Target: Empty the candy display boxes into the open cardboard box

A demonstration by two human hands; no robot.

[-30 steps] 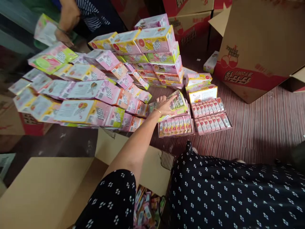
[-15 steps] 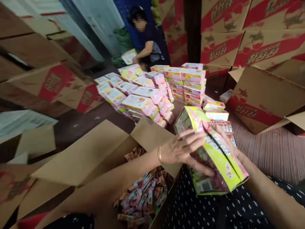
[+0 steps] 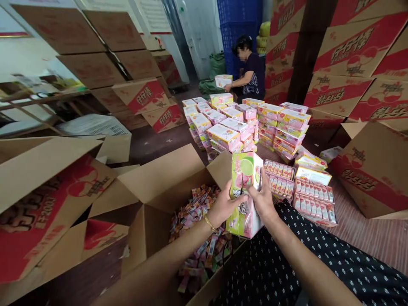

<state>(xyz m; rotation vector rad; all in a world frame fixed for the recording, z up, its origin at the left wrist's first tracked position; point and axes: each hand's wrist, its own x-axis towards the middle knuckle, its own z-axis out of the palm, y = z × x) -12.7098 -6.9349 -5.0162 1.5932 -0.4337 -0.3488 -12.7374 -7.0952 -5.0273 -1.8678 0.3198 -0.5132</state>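
A green and pink box point(image 3: 237, 170) with a white side stands upright between my hands, over the edge of an open carton point(image 3: 172, 182). My left hand point(image 3: 223, 206), with a gold bangle at the wrist, grips its left side, thumb on the printed face. On the right side my right hand point(image 3: 263, 197) holds it too, its thumb close to the left thumb. Small wrapped packets point(image 3: 204, 238) lie loose in the carton below. Just right of my hands, open boxes of packets point(image 3: 314, 202) sit in rows.
Stacked pink and yellow boxes point(image 3: 223, 134) stand ahead. Beyond them a person point(image 3: 251, 76) holds a white box. Open cartons lie at left point(image 3: 63, 204) and right point(image 3: 376, 170). Tall carton stacks point(image 3: 344, 89) line the back.
The box has moved left and turned upright, its printed face now towards me. Both hands have shifted their grip on it. The view has swung left, showing more open cartons there.
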